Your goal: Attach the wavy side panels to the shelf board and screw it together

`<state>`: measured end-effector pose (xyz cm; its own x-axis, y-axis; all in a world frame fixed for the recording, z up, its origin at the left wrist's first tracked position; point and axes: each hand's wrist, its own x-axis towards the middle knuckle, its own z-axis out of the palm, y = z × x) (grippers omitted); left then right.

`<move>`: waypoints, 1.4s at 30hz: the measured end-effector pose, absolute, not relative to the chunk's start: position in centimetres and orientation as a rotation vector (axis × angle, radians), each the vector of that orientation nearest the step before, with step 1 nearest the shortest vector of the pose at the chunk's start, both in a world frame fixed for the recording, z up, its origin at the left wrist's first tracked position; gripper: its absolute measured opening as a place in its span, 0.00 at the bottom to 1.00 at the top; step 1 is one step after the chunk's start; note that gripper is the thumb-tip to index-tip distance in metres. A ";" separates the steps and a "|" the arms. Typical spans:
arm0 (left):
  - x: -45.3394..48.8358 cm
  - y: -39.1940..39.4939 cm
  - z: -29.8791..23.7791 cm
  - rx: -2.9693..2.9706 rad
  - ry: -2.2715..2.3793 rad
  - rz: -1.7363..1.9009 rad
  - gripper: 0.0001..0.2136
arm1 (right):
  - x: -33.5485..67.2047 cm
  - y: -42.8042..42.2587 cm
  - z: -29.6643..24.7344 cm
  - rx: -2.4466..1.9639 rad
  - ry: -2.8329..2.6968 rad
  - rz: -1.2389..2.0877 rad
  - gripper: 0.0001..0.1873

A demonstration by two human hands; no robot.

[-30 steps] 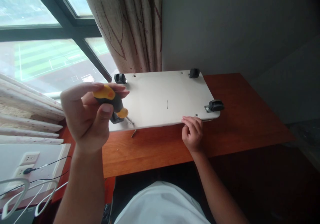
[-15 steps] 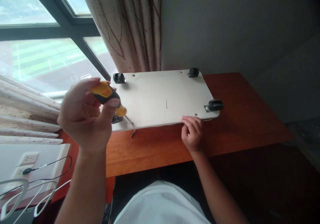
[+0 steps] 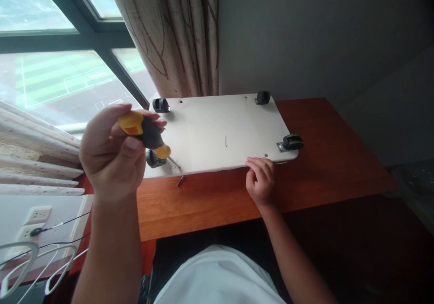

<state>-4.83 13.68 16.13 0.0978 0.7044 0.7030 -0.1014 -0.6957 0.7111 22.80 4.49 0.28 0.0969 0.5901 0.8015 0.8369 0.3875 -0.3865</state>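
My left hand [image 3: 113, 155] is closed around the yellow and black handle of a screwdriver [image 3: 149, 134]. Its shaft slants down to the near left corner of a white board [image 3: 210, 128], beside a black caster wheel [image 3: 156, 158]. Small screws seem to lie by the tip, too small to make out well. At the board's near edge, toward the right, my right hand [image 3: 261, 182] has its bent fingers on the rim; its thumb side is partly hidden. Other casters sit at the far left [image 3: 160, 105], far right [image 3: 262, 98] and near right [image 3: 293, 142] corners.
The board lies wheels up on a reddish-brown wooden table [image 3: 203, 204]. A small metal piece [image 3: 180, 180] is on the table before the board. Curtains [image 3: 190, 37] and a window stand behind and left. Cables run from a wall socket [image 3: 37, 222] at lower left.
My left fingers have rolled the screwdriver's handle; the thumb has shifted left and the fingertips now show beyond the handle. The tip stays in place. My right hand has not moved.
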 end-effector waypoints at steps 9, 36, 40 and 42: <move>-4.6 13.1 16.0 1.637 0.632 1.645 0.18 | 22.8 4.5 0.2 -1.285 -1.589 -0.282 0.23; -1.8 5.1 14.5 2.348 0.682 1.059 0.24 | 19.4 0.4 8.4 -0.995 -1.582 0.646 0.22; 0.1 3.6 11.4 2.426 0.753 0.883 0.20 | 18.2 -0.5 8.7 -1.150 -1.538 0.702 0.22; 0.4 3.1 10.2 2.419 0.803 0.827 0.19 | 18.2 -0.6 8.3 -1.221 -1.582 0.675 0.18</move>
<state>0.44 3.15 10.24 0.6493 0.6503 0.3944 0.3754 -0.7251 0.5774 18.20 -0.55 8.28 -0.0057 0.9314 0.3639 0.3822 0.3383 -0.8599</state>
